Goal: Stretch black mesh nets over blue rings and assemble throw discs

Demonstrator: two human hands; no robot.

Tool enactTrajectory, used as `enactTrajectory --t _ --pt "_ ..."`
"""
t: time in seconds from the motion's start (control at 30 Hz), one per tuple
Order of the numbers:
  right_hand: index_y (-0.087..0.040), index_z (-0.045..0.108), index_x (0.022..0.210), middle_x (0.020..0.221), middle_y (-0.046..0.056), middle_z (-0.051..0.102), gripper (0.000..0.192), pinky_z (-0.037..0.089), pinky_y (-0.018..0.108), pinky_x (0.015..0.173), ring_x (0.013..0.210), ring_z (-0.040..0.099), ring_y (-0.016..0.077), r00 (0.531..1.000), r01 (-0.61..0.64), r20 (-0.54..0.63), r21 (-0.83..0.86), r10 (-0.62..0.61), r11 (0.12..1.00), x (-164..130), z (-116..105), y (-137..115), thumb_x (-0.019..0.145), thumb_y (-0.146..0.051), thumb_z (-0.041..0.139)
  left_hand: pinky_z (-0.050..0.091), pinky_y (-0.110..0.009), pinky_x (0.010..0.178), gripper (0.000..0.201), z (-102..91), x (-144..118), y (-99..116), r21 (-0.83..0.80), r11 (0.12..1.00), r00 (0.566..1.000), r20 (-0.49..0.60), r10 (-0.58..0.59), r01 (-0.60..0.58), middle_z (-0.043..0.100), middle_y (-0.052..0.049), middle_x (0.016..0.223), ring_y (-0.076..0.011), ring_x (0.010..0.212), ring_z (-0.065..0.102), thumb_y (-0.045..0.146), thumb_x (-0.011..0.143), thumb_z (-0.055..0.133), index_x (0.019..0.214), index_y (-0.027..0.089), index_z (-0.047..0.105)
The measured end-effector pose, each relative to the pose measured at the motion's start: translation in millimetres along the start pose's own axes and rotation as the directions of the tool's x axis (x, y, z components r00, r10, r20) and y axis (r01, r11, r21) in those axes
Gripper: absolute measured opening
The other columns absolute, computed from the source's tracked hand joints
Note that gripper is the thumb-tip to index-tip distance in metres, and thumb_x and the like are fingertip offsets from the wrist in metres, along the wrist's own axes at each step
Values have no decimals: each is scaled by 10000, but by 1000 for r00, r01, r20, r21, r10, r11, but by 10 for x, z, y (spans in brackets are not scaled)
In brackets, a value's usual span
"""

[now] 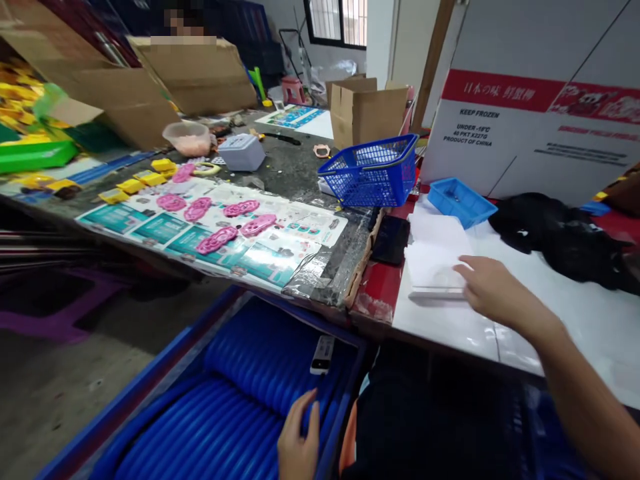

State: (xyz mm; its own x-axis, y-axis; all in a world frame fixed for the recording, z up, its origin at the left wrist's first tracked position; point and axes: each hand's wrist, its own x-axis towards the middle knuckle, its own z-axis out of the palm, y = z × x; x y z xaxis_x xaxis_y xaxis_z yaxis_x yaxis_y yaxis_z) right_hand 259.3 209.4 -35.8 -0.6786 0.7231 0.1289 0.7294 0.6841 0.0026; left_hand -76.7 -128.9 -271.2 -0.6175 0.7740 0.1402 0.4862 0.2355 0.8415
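My right hand (486,288) is at the right edge of a stack of white paper (433,267) on a white-covered table. Its fingers are bent and closed at the edge of the sheets. Low in the view, my left hand (299,439) hangs over coiled blue hose (240,407), thumb and forefinger apart with nothing between them. A small white-and-black device (323,355) lies on the hose just beyond that hand. Left of the paper is a dark flat phone-like object (391,240). Behind the paper sits a light blue tray (461,201).
A blue basket (373,175) stands on the dark table (295,157). Several pink pieces (217,240) lie on printed sheets (163,228), near yellow blocks (133,185). Black bundled material (555,230) lies at right before a large white carton (530,120). Another person (185,23) is behind cardboard.
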Motion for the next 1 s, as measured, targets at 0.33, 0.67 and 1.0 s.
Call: enactTrajectory --t 0.33,0.67,1.0 --pt "22 533 1365 1206 318 732 460 324 575 1112 1328 573 454 813 -582 122 211 570 785 1799 380 -948 931 -122 479 426 -588 1255 647 1182 1149 2251 -58 820 797 207 568 -569 487 -209 1610 -387 1518 462 349 940 751 1530 202 533" --pt "-14 454 1399 1185 321 733 472 349 588 1059 1288 554 462 740 -639 50 363 670 679 1764 497 -1030 947 -151 466 478 -534 1149 401 1529 1243 2275 -76 867 834 243 495 -492 722 -132 1355 -343 1336 628 124 920 655 1309 218 661" --pt "-84 389 1488 1214 258 738 554 352 552 1071 1312 561 423 769 -631 60 237 637 739 1775 459 -950 939 -119 460 345 -450 1243 450 1406 1204 2460 -123 913 855 320 407 -389 694 -98 1430 -263 1383 598 199 970 656 1417 202 599"
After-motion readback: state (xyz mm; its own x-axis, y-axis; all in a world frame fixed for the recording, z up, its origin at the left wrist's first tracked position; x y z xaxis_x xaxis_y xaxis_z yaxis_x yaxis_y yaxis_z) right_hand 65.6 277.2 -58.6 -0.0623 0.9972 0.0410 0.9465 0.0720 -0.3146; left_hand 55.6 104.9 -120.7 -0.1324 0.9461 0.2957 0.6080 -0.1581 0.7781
